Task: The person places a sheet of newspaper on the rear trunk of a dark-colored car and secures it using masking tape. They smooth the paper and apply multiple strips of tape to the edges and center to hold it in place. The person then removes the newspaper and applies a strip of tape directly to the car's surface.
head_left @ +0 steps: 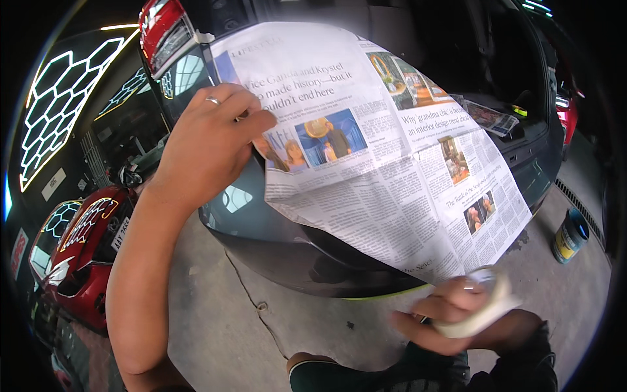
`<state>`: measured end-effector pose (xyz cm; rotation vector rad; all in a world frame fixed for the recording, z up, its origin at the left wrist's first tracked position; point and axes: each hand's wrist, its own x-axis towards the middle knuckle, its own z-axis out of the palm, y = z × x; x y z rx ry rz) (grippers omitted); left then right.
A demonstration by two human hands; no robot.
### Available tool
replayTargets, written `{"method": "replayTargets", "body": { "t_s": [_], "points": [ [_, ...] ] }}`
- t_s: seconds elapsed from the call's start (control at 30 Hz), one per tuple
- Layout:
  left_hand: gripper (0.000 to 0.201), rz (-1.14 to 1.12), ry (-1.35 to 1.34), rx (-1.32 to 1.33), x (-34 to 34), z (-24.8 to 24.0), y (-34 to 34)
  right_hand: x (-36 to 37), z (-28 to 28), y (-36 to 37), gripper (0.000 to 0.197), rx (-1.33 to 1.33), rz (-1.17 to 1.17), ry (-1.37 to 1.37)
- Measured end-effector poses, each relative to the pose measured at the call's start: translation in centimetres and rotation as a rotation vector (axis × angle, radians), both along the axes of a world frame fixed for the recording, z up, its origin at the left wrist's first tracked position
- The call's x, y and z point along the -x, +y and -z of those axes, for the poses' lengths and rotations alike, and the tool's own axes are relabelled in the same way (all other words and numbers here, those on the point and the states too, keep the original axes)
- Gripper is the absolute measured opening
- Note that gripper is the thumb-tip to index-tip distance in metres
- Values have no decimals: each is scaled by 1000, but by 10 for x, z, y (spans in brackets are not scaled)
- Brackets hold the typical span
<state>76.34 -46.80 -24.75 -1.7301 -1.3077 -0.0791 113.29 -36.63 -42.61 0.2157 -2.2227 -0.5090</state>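
Across the rear bumper of a dark grey car (pixel 261 251) lies a large newspaper sheet (pixel 353 189), creased and hanging toward the lower right. My left hand (pixel 212 134), with a ring on one finger, closes its thumb and fingers at the sheet's left edge, beside the car's rear corner. Whatever lies between those fingertips is largely hidden. Lower right, below the sheet's bottom corner, my right hand (pixel 450 310) grips a roll of cream masking tape (pixel 486 310). Hand and roll are both smeared by motion, and they appear in front of my leg.
The car's red tail light (pixel 163 39) is at the upper left, and its rear opening (pixel 483 72) gapes behind the paper. A blue paint can (pixel 571 236) stands on the concrete floor at right. Another red car (pixel 81 255) is at left. A cord (pixel 261 306) crosses the floor.
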Motion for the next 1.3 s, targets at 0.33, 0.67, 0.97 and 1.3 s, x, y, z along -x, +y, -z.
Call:
{"method": "replayTargets", "body": {
  "t_s": [0.33,0.67,0.97,1.3],
  "points": [
    [30,26,-85,-21,-14,5,4,67,32,5,38,396,347,343],
    [27,74,-72,-40,-25,-1,5,102,31,26,16,525,229,381],
    [23,54,-60,-94,-21,15,12,8,-21,15,26,446,188,195],
    [32,147,160,-139,-17,28,26,-39,-8,23,48,563,121,-15]
  ]
}}
